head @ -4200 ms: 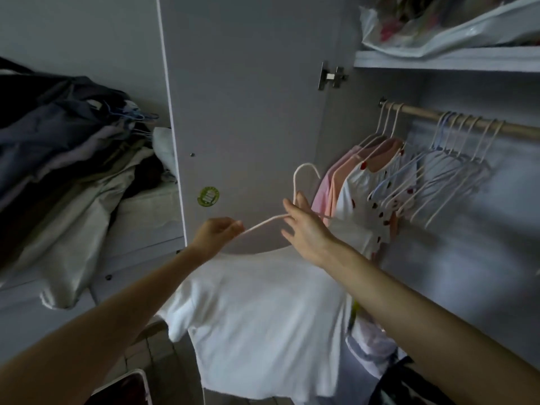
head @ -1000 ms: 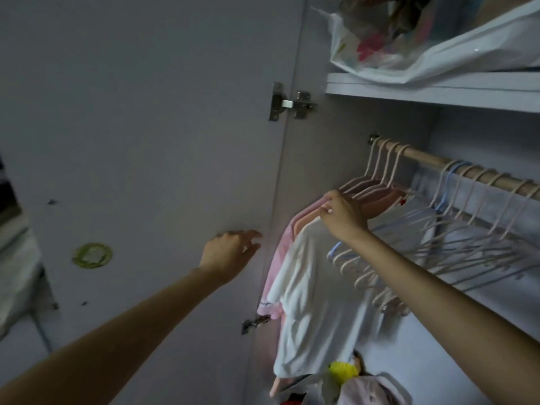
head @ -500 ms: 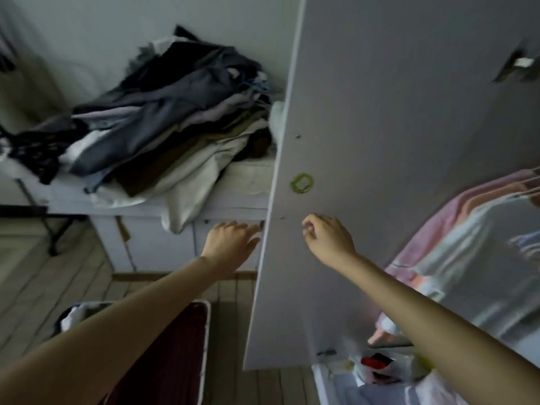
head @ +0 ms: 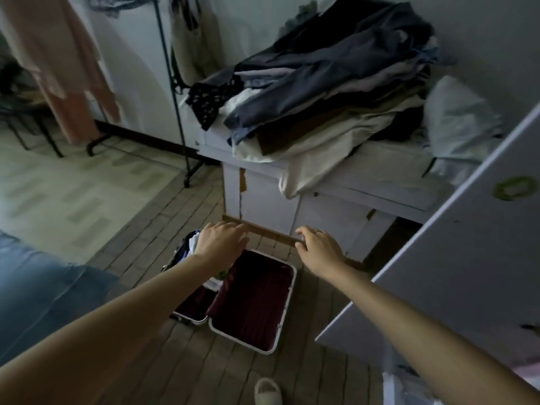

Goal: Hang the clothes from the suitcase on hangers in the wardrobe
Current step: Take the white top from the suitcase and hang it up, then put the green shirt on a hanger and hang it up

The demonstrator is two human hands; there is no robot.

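Observation:
An open suitcase (head: 280, 311) with a white rim and dark red lining lies on the wooden floor below me. Its right half shows only lining; in its left half a few light clothes (head: 193, 244) show beside my wrist. My left hand (head: 220, 239) hovers above the left half, fingers relaxed, holding nothing. My right hand (head: 318, 247) is stretched out above the floor past the suitcase's far right corner, fingers loose and empty. The white wardrobe door (head: 467, 273) stands open at the right. The wardrobe's inside and its hangers are out of view.
A white cabinet (head: 336, 206) behind the suitcase carries a tall pile of dark and beige clothes (head: 330, 83). A black clothes rack (head: 172, 112) with a pink garment (head: 58, 62) stands at the left. Blue bedding (head: 38, 290) lies at the lower left, a slipper (head: 267, 393) at the bottom.
My right hand let go of the hung white shirt and left the wardrobe. My view swung left and down to the suitcase, and both empty hands now reach toward it.

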